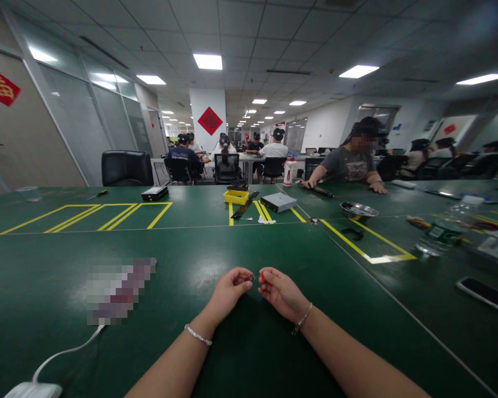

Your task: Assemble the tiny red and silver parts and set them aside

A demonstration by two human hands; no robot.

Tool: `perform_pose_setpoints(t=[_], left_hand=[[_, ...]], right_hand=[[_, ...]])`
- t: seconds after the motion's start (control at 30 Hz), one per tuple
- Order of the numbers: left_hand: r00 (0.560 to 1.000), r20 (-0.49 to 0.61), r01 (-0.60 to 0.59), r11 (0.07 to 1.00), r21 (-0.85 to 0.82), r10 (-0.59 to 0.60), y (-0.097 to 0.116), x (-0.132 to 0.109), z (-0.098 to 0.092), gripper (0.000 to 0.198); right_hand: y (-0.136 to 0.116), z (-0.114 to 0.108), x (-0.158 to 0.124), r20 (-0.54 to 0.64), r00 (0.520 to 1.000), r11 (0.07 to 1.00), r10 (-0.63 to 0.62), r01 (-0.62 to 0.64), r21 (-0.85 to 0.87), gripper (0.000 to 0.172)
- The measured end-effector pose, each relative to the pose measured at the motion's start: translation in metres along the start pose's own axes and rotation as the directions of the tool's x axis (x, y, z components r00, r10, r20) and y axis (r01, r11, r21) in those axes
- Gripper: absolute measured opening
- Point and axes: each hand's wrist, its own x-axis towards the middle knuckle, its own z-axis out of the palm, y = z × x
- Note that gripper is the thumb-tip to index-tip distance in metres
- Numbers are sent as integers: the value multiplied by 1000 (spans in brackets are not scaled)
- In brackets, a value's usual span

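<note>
My left hand [229, 291] rests on the green table [182, 243], fingers curled into a pinch on something tiny and dark that I cannot make out. My right hand [280, 292] lies close beside it, fingers pinched on a small orange-red piece [263, 276]. The two pinches nearly touch at the fingertips. Both wrists wear thin bracelets.
A blurred flat object [118, 287] lies to the left with a white cable [62, 354] running to a white block [33, 390]. A phone [485, 294] lies at right. Farther off: yellow tray [236, 196], grey box [278, 202], metal bowl [358, 210], plastic bottle [440, 232]. A person [351, 163] sits across.
</note>
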Motion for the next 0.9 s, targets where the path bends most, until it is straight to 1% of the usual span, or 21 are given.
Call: perform_pose_setpoints(t=[0.17, 0.27, 0.5, 0.7, 0.8, 0.83, 0.9], left_hand=[[1000, 10, -20, 1000, 1, 20, 3, -1, 1, 20], [1000, 6, 5, 1000, 16, -5, 2, 0, 1, 23], [1000, -30, 7, 999, 39, -6, -2, 0, 0, 33], [997, -57, 59, 994, 89, -54, 2, -3, 2, 45], [998, -41, 44, 995, 88, -41, 3, -3, 1, 42], [999, -31, 32, 996, 78, -30, 3, -2, 1, 39], [1000, -8, 14, 999, 40, -13, 3, -1, 1, 29]], right_hand=[[5, 1, 3, -117, 981, 981, -153, 137, -137, 14], [5, -1, 5, -135, 977, 980, -162, 144, -136, 15], [2, -1, 4, -110, 986, 987, -122, 109, -118, 15], [1, 2, 4, -115, 987, 990, -109, 97, -105, 15], [1, 1, 3, -95, 989, 990, -112, 103, -93, 13], [1, 1, 2, -66, 991, 991, -115, 110, -78, 12], [1, 0, 0, 30, 992, 992, -120, 121, -35, 12]])
